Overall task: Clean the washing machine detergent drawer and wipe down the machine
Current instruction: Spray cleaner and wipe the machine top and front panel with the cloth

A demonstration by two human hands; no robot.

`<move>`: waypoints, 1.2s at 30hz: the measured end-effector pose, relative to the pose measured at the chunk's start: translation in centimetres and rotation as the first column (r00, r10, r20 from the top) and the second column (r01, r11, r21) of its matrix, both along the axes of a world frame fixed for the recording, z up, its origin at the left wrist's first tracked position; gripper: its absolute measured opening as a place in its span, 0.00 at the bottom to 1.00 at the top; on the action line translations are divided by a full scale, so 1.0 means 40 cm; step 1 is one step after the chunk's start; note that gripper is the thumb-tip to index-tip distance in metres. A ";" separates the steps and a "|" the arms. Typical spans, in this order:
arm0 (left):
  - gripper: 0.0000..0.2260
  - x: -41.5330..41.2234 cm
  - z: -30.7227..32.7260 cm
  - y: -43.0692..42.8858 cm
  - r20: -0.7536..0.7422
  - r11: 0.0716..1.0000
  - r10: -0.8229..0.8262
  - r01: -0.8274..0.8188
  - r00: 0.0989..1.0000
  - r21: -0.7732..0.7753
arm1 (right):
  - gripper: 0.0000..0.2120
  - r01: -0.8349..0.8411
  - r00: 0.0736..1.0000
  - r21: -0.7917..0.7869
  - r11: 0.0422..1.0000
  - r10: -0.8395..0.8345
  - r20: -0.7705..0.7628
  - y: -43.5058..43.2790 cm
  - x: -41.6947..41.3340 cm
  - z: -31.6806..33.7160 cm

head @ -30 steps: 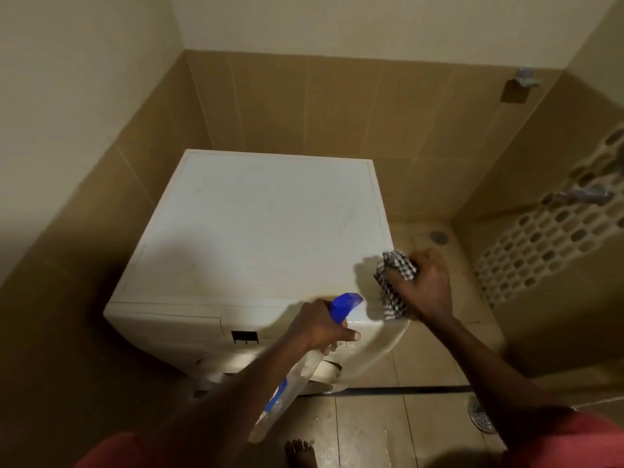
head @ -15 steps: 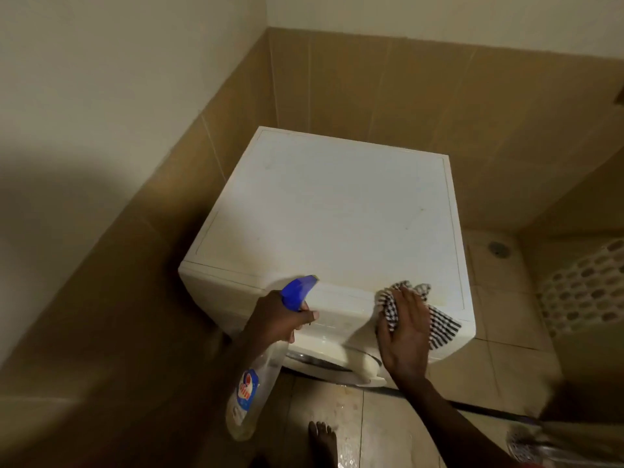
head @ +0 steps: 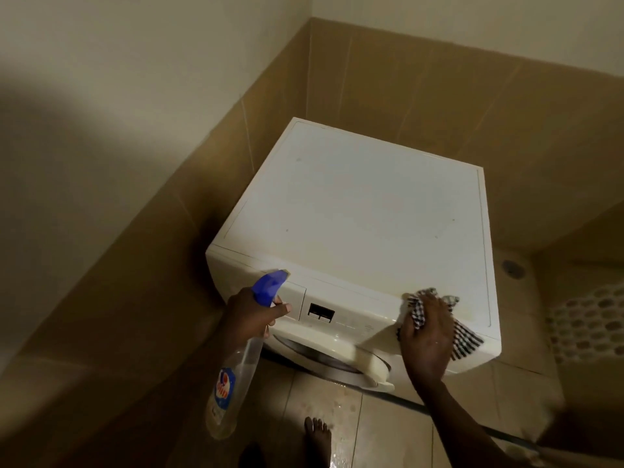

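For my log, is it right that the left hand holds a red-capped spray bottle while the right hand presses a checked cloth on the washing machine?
Nearly: in the head view the spray bottle in the left hand has a blue top, not red. The right hand does press the checked cloth on the washing machine.

Smooth, seemingly glossy washing machine [head: 358, 211], checked woven cloth [head: 462, 336], clear plastic spray bottle [head: 236, 376].
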State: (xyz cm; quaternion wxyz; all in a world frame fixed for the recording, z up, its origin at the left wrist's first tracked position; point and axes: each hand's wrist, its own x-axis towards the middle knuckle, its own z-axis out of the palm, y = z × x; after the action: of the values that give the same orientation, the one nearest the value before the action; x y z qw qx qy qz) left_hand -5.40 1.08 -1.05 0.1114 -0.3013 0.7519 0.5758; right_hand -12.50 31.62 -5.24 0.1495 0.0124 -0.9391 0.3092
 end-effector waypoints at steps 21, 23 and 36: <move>0.05 -0.035 0.040 0.071 -0.008 0.996 -0.025 0.026 1.000 0.084 | 0.28 0.071 0.996 0.062 0.996 -0.074 0.051 0.161 0.013 -0.001; 0.07 -0.038 0.040 0.082 -0.034 0.998 -0.047 0.049 0.998 0.043 | 0.29 0.205 0.977 -0.007 0.979 -0.204 0.055 0.179 0.009 -0.003; 0.09 -0.058 0.035 0.136 -0.049 0.996 -0.087 0.087 0.995 -0.014 | 0.29 0.091 0.993 0.055 0.994 -0.095 0.067 0.183 0.008 0.008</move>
State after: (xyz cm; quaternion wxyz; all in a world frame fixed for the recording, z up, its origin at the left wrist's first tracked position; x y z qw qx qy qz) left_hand -7.71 6.53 0.35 0.1158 -0.2545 0.7703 0.5731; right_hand -12.18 38.94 -4.92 0.1306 -0.0383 -0.9510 0.2775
